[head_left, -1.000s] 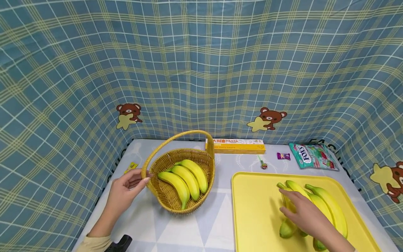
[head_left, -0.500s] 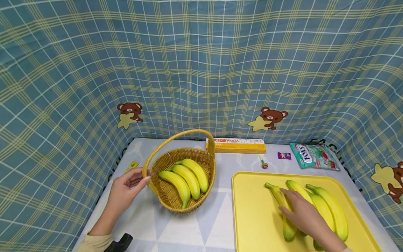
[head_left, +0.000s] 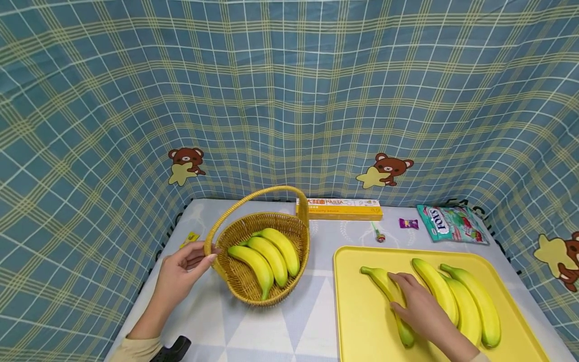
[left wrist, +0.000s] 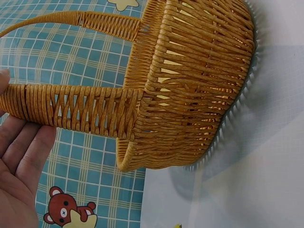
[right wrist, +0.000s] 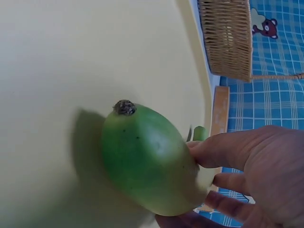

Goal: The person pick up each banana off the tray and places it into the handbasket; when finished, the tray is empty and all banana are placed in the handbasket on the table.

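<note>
My left hand (head_left: 183,274) pinches the handle of a wicker basket (head_left: 235,286) between thumb and fingers, low on the handle's left side. The left wrist view shows the woven handle (left wrist: 71,109) between the thumb and fingers. Three yellow bananas (head_left: 267,256) lie side by side in the basket. Over the yellow tray (head_left: 362,322), my right hand (head_left: 422,309) grips a banana (head_left: 382,279) across its middle. In the right wrist view the green-tinged end of that banana (right wrist: 142,156) points at the camera. Several other bananas (head_left: 479,301) lie on the tray right of this hand.
Along the back stand a pasta box (head_left: 344,209), a small purple packet (head_left: 408,223) and a teal FOX'S bag (head_left: 452,224). A small red-and-green item (head_left: 379,236) lies behind the tray, a yellow packet (head_left: 190,239) left of the basket. A plaid curtain (head_left: 289,100) surrounds the table.
My right hand has moved left with the gripped banana, drawing it away from the others on the tray. My left hand and the basket stay put.
</note>
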A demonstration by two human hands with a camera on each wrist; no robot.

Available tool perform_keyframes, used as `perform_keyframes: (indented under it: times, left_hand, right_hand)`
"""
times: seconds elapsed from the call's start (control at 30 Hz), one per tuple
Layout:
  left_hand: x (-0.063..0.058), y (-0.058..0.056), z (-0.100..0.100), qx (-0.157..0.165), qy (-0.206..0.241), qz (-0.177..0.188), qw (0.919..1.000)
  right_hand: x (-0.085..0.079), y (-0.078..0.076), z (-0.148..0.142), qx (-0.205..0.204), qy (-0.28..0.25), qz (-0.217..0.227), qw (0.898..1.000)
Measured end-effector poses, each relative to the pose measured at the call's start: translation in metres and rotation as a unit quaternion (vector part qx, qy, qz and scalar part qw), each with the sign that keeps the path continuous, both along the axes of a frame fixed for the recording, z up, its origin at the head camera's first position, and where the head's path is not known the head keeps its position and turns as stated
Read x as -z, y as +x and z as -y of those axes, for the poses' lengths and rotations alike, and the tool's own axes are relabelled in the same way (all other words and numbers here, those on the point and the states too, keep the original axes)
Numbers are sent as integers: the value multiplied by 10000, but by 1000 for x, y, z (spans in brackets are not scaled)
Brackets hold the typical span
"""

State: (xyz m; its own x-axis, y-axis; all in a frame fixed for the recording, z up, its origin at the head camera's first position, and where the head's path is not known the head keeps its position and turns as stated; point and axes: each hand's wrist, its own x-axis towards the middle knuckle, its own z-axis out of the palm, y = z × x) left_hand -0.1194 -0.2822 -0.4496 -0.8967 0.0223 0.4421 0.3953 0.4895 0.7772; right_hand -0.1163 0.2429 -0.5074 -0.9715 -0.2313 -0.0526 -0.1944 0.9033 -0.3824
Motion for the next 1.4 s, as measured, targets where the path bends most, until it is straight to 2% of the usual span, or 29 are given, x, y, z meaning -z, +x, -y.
perform_keyframes:
  times: [0.23,0.47,0.63,0.97,1.4]
  left_hand:
    - [-1,1,-1,10,37,-6,10000]
    - [0,0,0,10,2,-25,10000]
    - [1,1,0,-9,-46,28,10000]
    - [0,1,0,15,29,8,10000]
    - [1,0,2,124,78,-67,9999]
  right_hand:
    - [-1,0,-2,196,10,386,9991]
    - [0,-2,-1,133,-110,263,9995]
    - [-5,-5,5,82,-179,118,9997]
    - [-39,-16,39,-415,-354,-258,9982]
    - [-84,-50,109,-1223,-665,-629,9883]
